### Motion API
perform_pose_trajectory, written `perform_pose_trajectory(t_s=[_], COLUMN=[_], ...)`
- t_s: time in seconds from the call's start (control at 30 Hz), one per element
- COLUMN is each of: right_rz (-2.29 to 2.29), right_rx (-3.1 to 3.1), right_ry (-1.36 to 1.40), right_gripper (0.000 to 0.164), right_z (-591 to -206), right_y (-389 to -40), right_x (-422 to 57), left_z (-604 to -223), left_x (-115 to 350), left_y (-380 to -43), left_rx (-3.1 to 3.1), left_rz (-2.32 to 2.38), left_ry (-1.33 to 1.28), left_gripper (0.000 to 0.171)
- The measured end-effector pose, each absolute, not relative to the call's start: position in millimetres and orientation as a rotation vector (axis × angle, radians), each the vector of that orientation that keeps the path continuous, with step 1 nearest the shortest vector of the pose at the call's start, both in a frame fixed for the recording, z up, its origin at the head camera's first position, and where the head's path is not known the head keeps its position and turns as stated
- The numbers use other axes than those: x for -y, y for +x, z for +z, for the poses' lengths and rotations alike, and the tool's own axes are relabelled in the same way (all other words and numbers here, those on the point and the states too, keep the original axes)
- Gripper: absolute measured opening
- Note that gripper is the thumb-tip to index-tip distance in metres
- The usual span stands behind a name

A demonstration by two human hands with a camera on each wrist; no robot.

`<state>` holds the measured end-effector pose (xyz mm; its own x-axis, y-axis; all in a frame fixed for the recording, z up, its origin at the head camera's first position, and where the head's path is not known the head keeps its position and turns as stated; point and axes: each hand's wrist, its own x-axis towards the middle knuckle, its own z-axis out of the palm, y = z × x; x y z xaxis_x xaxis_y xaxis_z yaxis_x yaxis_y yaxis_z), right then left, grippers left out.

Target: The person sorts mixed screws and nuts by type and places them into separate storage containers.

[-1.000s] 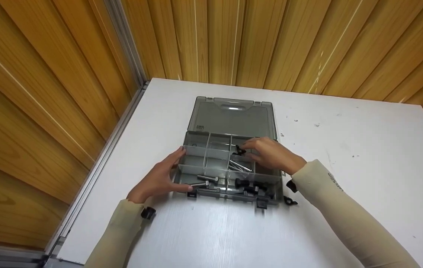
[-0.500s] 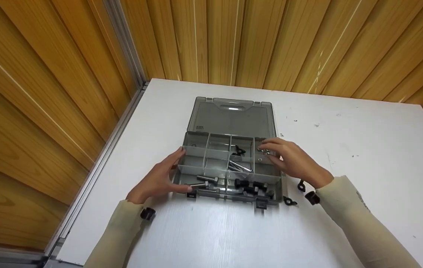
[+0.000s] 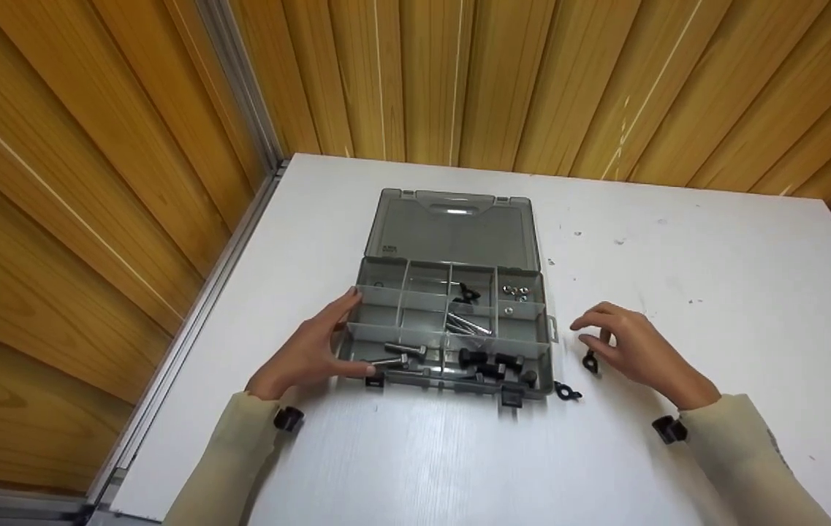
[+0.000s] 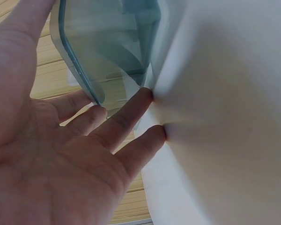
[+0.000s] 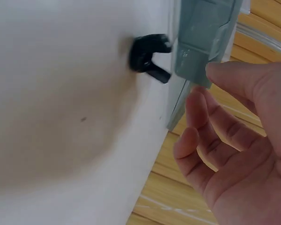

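Observation:
A grey see-through organizer box lies with its lid folded back. My left hand rests around its front left corner, thumb on the front edge; in the left wrist view, two fingertips touch the table. My right hand hovers right of the box, fingers loosely bent, holding nothing. Just below its thumb lies a black wing nut; another wing nut lies by the box's front right corner. Compartments hold silver bolts, black bolts, long silver bolts, small nuts and black wing nuts.
The box stands on a white table with small dark marks at the right. Wood-panelled walls rise behind and at the left. A metal rail runs along the table's left edge. Front latches jut from the box.
My right hand has moved from the wing nut compartment, past the small-nut compartment, out to the table right of the box. The small nuts are uncovered now. My left hand stays put.

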<state>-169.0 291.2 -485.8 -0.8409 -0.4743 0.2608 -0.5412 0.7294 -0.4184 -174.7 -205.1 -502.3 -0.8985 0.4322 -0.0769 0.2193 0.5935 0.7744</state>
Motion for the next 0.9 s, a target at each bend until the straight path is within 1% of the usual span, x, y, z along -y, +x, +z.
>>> perform_pose_trajectory(t_s=[0.1, 0.3, 0.63, 0.9], right_rz=[0.754, 0.741, 0.792, 0.78], right_rx=[2.802, 2.809, 2.887, 2.914], right_ry=[0.854, 0.893, 0.863, 0.878], right_gripper=[0.022, 0.029, 0.024, 0.027], right_z=[-491.2, -498.1, -498.6, -496.3], right_y=[-165.7, -161.6, -159.1, -157.9], right_x=[-298.9, -305.4, -307.8, -310.8], left_z=[-502.0, -502.9, -504.1, -503.6], left_x=[205.3, 205.2, 204.7, 205.3], left_y=[-174.2, -173.5, -174.3, -175.7], left_rx=[-2.569, -2.573, -2.576, -2.579], left_rz=[1.205, 1.207, 1.196, 1.175], left_ry=[0.543, 0.545, 0.527, 0.52], left_gripper=[0.123, 0.122, 0.124, 0.123])
